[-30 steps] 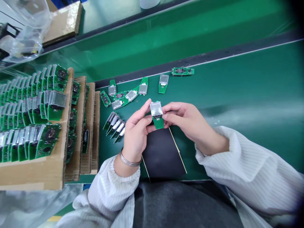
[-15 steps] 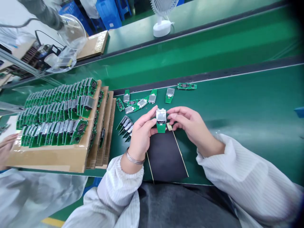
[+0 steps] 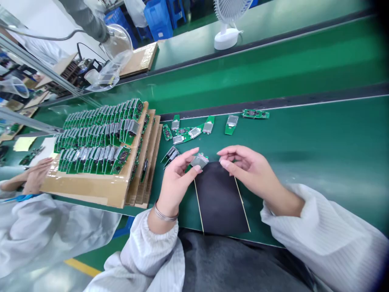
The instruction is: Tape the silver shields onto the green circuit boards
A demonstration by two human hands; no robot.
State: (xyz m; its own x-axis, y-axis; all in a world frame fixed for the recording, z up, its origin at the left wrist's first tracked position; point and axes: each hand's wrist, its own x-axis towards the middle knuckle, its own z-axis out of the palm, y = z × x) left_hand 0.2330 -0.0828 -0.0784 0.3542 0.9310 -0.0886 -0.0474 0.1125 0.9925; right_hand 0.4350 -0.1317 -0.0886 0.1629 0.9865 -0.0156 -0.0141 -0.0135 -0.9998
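My left hand (image 3: 176, 178) grips a green circuit board with a silvery screen (image 3: 199, 160), tilted between thumb and fingers. To its right, my right hand (image 3: 251, 168) is above the top right corner of a black mat (image 3: 220, 198), thumb and index finger close together; whether anything small is between them is too small to tell. Several boards lie past the hands, among them one with a screen (image 3: 231, 124) and one lying lengthwise (image 3: 255, 114). A few more boards (image 3: 170, 156) lean together just left of my left hand.
At the left, rows of upright boards (image 3: 91, 160) stand on stacked cardboard sheets (image 3: 88, 190). A co-worker's hands (image 3: 38, 174) rest beyond them. A white fan (image 3: 226, 38) and a clear extraction hood (image 3: 120, 42) stand behind the bench ledge.
The held board has gone from upright and facing me to tilted, lower and left with my left hand. My right hand is farther from it. The whole view has shifted too.
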